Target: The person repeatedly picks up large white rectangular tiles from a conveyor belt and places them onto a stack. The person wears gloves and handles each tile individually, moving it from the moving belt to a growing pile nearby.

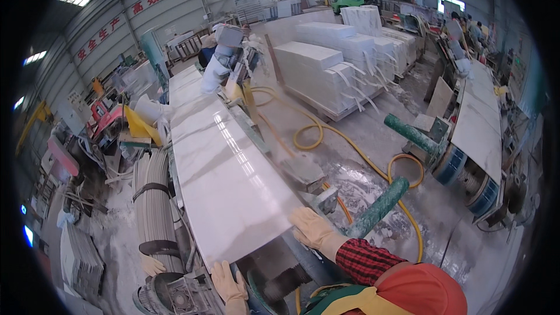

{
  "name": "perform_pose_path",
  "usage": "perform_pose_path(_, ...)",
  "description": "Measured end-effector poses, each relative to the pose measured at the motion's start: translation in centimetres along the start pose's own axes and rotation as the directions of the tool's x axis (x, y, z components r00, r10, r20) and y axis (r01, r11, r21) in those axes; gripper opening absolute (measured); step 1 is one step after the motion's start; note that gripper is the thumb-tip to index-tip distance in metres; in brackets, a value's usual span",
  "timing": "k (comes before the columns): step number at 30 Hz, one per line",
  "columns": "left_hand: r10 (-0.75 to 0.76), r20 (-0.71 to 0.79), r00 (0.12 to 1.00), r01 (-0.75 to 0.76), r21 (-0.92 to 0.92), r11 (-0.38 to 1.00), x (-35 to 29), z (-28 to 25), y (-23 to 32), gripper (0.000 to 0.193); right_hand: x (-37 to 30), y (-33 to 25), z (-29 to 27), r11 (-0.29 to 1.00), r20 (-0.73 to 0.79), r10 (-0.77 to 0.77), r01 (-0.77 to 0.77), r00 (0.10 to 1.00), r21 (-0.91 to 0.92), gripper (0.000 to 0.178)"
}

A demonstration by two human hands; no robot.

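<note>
Biggest first: strapped white block stack (pixel 335 61), well ahead and to the right of the left hand. Then the long polished slab (pixel 224 189), running away from that hand, its near-left corner at the fingertips. Co-worker in a red cap (pixel 429 289) to the right of it, gloved hand (pixel 312 227) on the slab's near-right corner. Ribbed grey bundle (pixel 151 195) ahead-left; motor (pixel 181 297) just left; dark threaded shaft (pixel 287 283) just right. Left hand (pixel 229 287): gloved, fingers extended and a bit apart, by the slab edge, no closed grip visible (can't tell what the thumb does underneath). No right hand I can pin on the wearer. My call: keep fingers on the edge, out of the gap by the shaft, cuff off the motor, and match the co-worker's pressure so the slab stays square
</note>
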State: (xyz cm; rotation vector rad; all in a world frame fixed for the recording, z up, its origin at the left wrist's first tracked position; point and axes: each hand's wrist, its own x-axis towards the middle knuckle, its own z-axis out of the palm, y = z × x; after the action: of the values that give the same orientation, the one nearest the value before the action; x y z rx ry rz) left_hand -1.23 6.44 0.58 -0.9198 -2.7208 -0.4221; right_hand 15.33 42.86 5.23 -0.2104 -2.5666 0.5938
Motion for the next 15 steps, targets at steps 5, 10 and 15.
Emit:
perform_pose_path(5,0.058,-0.009,0.998,-0.057,0.027,0.998,-0.4,0.6,-1.3,0.067,-0.8,0.5,1.2,1.000,-0.067,-0.021,0.021,0.998,-0.007,0.052)
perform_pose_path(10,0.140,-0.097,0.985,-0.137,0.035,0.990,-0.8,3.1,-3.0,0.068,-1.3,0.0,0.4,0.999,-0.031,0.023,-0.024,0.999,-0.035,0.054)
perform_pose_path(15,0.147,-0.010,0.989,-0.147,0.022,0.989,-0.7,0.2,-0.9,0.063,-1.8,1.1,1.9,0.994,0.019,0.061,-0.059,0.998,-0.092,0.056)
